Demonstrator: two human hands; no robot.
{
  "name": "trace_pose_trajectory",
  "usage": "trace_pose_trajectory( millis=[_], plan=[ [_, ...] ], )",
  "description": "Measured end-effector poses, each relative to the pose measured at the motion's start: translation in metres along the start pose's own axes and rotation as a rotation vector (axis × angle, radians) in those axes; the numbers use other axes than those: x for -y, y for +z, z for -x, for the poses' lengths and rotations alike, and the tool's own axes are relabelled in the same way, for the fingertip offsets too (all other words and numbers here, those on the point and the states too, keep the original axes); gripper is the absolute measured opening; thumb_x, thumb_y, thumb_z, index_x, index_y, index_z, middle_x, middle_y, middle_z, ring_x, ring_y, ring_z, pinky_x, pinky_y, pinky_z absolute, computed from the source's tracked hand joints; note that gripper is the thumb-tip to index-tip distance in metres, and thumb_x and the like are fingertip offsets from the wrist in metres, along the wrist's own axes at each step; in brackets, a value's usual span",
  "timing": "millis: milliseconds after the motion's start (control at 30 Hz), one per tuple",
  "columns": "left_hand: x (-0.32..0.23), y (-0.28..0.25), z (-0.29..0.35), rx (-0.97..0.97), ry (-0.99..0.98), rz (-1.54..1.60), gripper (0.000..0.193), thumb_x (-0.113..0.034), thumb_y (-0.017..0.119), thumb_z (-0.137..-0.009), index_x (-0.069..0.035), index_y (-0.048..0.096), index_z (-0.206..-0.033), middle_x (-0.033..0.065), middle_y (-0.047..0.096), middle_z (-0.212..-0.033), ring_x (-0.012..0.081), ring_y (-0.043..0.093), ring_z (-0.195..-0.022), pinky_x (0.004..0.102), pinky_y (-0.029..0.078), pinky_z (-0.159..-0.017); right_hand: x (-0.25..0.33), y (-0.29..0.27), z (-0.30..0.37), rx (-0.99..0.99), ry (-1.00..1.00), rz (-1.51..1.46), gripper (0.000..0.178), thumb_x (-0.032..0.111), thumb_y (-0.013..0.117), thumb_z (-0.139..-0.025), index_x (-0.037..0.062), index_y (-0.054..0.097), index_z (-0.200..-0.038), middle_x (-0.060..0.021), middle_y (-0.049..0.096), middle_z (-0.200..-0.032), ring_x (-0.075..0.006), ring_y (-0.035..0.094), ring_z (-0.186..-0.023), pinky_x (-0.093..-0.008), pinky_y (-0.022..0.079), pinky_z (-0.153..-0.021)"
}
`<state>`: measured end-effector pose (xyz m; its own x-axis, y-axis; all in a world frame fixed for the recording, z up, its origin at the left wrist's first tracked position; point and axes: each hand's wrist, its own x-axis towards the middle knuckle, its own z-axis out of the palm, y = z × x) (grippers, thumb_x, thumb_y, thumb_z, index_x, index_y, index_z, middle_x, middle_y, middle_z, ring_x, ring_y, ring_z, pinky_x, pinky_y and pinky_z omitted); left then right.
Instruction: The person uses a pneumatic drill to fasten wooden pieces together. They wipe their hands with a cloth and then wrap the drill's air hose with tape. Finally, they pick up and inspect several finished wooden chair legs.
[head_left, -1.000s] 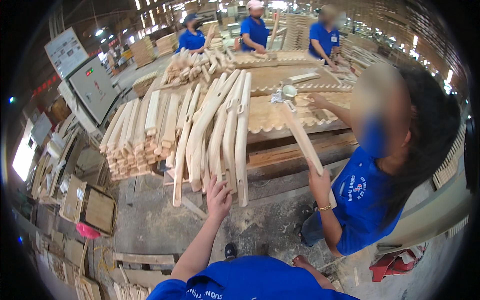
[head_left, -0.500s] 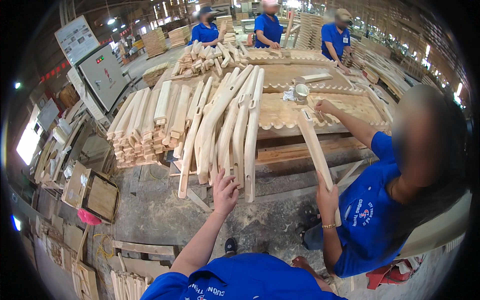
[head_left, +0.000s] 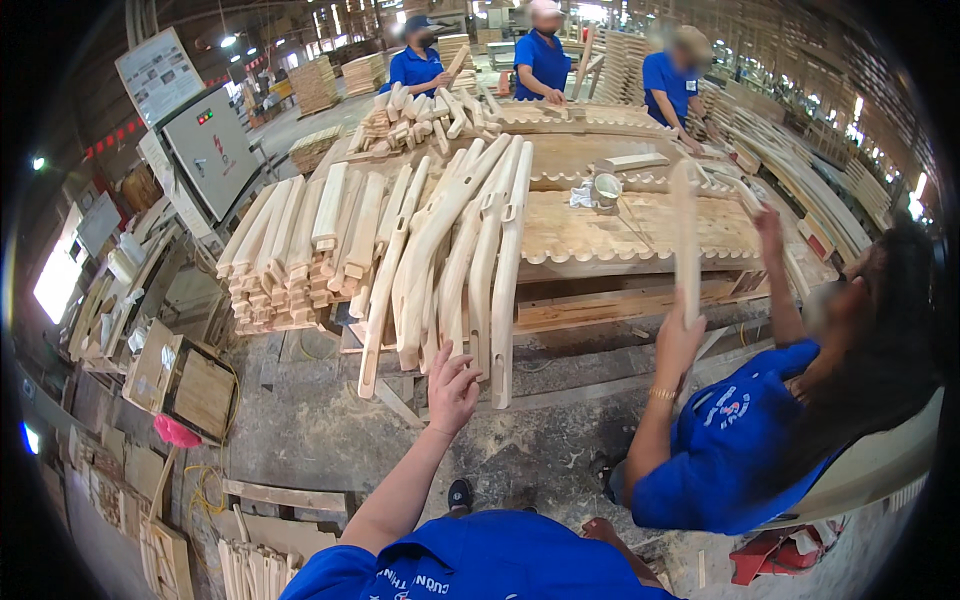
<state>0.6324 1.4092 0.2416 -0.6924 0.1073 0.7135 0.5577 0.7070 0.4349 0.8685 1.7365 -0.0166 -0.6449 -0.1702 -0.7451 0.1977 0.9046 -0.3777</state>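
Note:
My left hand is raised palm-inward at the near ends of the long curved wooden furniture legs, fingers apart and holding nothing. Whether a fingertip touches a leg I cannot tell. The legs are pale, slotted near their ends, and lie in a pile on the table, jutting past its near edge. At my right side, low beside my blue shirt, my right hand shows only in part, its fingers unclear. Right of me a co-worker in blue holds a straight wooden piece upright in one hand, the other hand raised beyond it.
Left of the legs lie stacked straight wooden bars. A small tub and white cloth sit on the scalloped-edge boards. Three people work at the table's far side. A grey electrical cabinet stands left.
The co-worker on the right has lifted the wooden piece upright, moving it right, and drawn the other hand away from the tub. My left hand has barely moved.

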Motion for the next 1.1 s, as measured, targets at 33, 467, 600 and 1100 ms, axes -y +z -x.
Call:
trace_pose_trajectory(
  millis=[33, 467, 600, 1100],
  plan=[
    [-0.001, 0.001, -0.002, -0.003, -0.003, 0.007, 0.017, -0.001, 0.059, -0.067, -0.009, 0.064, -0.081, 0.0054, 0.058, -0.105, 0.0331, 0.039, -0.126, 0.0465, 0.034, -0.099, -0.008, 0.0, 0.0, 0.039, -0.109, 0.257, 0.019, 0.023, 0.062, -0.077, 0.0115, 0.058, -0.092, -0.0025, 0.061, -0.085, -0.0196, 0.06, -0.086, -0.0324, 0.049, -0.071],
    [0.0, 0.0, -0.003, -0.006, 0.049, -0.021, 0.017, -0.001, 0.061, -0.067, -0.009, 0.064, -0.082, 0.0057, 0.057, -0.105, 0.034, 0.04, -0.124, 0.0482, 0.034, -0.099, 0.028, -0.03, 0.034, -0.224, 0.285, -0.675, 0.022, 0.022, 0.059, -0.079, 0.0006, 0.062, -0.084, -0.0104, 0.065, -0.071, -0.0197, 0.063, -0.06, -0.0318, 0.05, -0.055],
    [-0.004, 0.0, -0.008, 0.042, 0.075, -0.035, 0.017, 0.0, 0.061, -0.067, -0.009, 0.065, -0.08, 0.0064, 0.057, -0.106, 0.0353, 0.04, -0.124, 0.0467, 0.036, -0.098, 0.025, -0.04, 0.037, -0.163, 0.324, -0.586, 0.022, 0.022, 0.059, -0.079, 0.0007, 0.061, -0.084, -0.0106, 0.064, -0.071, -0.0195, 0.063, -0.059, -0.0315, 0.05, -0.051],
    [-0.014, -0.004, -0.03, 0.064, -0.12, -0.119, 0.012, -0.006, 0.064, -0.07, -0.014, 0.066, -0.079, 0.0032, 0.064, -0.083, 0.0248, 0.057, -0.104, 0.0468, 0.035, -0.098, 0.019, -0.096, 0.001, -0.152, 0.157, -0.684, 0.027, 0.023, 0.06, -0.084, -0.0014, 0.061, -0.096, -0.011, 0.066, -0.081, -0.0178, 0.064, -0.067, -0.0299, 0.052, -0.061]
  ],
)
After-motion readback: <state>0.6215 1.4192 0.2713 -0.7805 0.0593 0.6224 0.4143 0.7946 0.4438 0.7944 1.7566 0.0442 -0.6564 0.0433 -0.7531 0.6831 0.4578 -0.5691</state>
